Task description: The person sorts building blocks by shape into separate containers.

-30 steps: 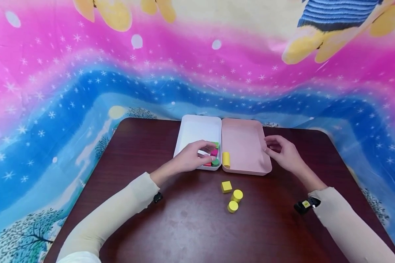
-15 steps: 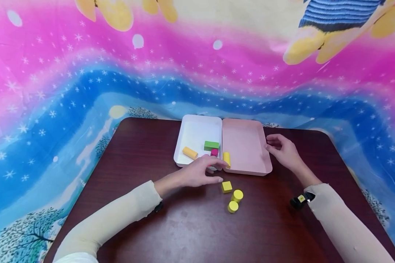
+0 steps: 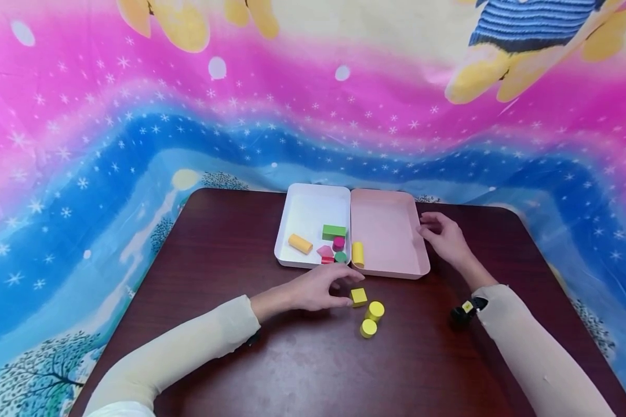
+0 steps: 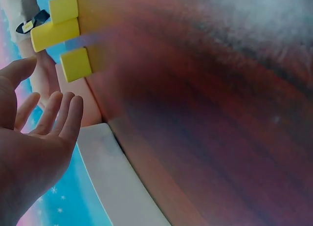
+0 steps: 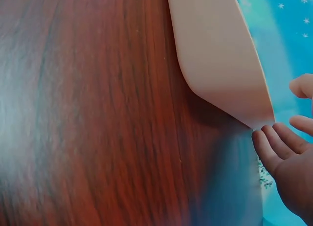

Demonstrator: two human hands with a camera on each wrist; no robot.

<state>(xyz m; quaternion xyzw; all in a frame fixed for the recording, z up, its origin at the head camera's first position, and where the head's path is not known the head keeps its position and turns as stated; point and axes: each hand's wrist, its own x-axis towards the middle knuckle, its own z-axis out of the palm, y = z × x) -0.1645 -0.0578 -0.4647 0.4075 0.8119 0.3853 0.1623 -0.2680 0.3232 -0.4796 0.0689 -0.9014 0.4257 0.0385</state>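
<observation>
My left hand (image 3: 320, 288) is over the table in front of the white tray, thumb and fingers spread apart beside a yellow cube (image 3: 359, 297). In the left wrist view nothing lies between its fingers, and the yellow cube (image 4: 76, 64) shows past the fingertips. Two yellow cylinders, a taller one (image 3: 376, 311) and a shorter one (image 3: 368, 329), stand just nearer the body. My right hand (image 3: 445, 236) is at the right side of the pink tray (image 3: 391, 226), its fingertips at the rim and its fingers loosely bent. A yellow block with a rounded top (image 3: 357, 254) lies in that tray's near left corner.
The white tray (image 3: 313, 202) adjoins the pink one on the left. Inside are an orange cylinder (image 3: 299, 244), a green block (image 3: 334, 232), and several red, pink and dark green pieces near its front right corner. A patterned cloth (image 3: 313, 116) hangs behind the table.
My left hand has come out of the white tray toward the body and right, to the yellow cube. The orange cylinder now shows lying in that tray. My right hand has barely moved.
</observation>
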